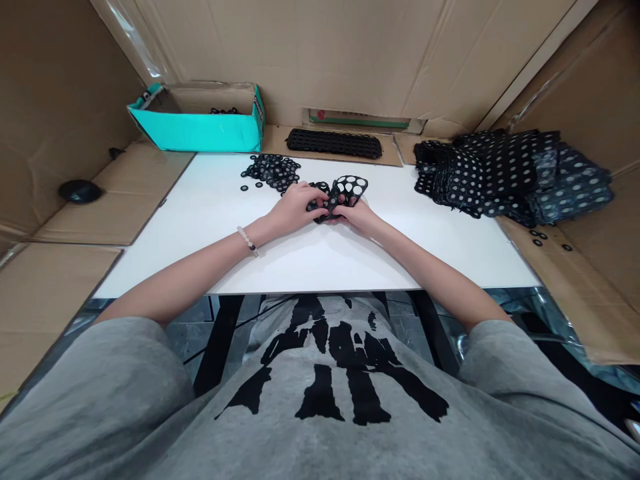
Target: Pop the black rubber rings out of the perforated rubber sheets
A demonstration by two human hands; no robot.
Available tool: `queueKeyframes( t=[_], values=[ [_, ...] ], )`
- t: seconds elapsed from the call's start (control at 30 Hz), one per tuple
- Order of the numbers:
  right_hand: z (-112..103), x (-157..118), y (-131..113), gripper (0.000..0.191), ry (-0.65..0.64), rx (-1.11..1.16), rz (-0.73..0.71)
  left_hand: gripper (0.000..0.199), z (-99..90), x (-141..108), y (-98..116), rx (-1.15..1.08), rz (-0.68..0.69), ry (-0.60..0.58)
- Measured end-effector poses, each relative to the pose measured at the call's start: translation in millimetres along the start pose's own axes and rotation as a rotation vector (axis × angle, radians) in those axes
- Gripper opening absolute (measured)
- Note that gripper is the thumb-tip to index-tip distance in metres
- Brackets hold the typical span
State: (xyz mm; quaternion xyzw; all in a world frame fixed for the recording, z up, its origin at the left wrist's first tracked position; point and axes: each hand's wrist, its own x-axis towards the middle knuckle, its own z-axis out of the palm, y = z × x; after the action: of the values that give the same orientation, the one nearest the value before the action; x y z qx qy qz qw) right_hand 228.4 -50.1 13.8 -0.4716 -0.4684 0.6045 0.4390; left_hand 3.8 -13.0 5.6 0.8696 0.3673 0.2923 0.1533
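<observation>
My left hand [295, 208] and my right hand [357, 217] meet near the middle of the white table top [210, 200]. Both hands grip a black perforated rubber sheet [349, 191], which is bent upward between them. Its round holes show at the far end, and the rest is hidden by my fingers. Just beyond my left hand lies a heap of small black rubber rings [273, 172], with a few loose rings [245, 188] at its left. A beaded bracelet [247, 240] circles my left wrist.
A teal cardboard box [200, 137] holding some black rings stands at the back left. A black perforated strip [334, 143] lies on cardboard behind the table. A large pile of perforated sheets [505, 177] fills the right. Cardboard lines the surrounding walls.
</observation>
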Motion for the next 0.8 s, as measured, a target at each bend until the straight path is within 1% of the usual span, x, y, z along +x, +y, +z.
queueKeyframes(
  t=[0.1, 0.23, 0.47, 0.57, 0.7, 0.8],
  values=[
    [-2.6, 2.0, 1.9, 0.020, -0.043, -0.080, -0.016, 0.023, -2.1, 1.2, -6.8, -0.029, -0.003, 0.022],
    [-3.8, 3.1, 3.0, 0.024, -0.046, -0.145, -0.032, 0.023, -2.5, 2.1, -7.2, -0.055, -0.013, 0.016],
    [0.0, 2.3, 1.6, 0.039, -0.036, -0.128, 0.001, 0.029, 2.4, 2.3, -8.5, -0.083, -0.051, 0.050],
    [0.8, 1.7, 0.2, 0.039, -0.034, -0.132, 0.004, 0.028, 2.2, 2.6, -9.0, -0.095, -0.077, 0.047],
    [0.4, 1.4, -2.0, 0.034, -0.051, -0.157, 0.006, 0.027, 0.5, 3.1, -6.7, -0.103, -0.112, 0.038],
    [1.0, 0.9, -3.2, 0.037, -0.049, -0.140, -0.003, 0.029, -0.2, 3.3, -5.6, -0.106, -0.109, 0.025]
  ],
)
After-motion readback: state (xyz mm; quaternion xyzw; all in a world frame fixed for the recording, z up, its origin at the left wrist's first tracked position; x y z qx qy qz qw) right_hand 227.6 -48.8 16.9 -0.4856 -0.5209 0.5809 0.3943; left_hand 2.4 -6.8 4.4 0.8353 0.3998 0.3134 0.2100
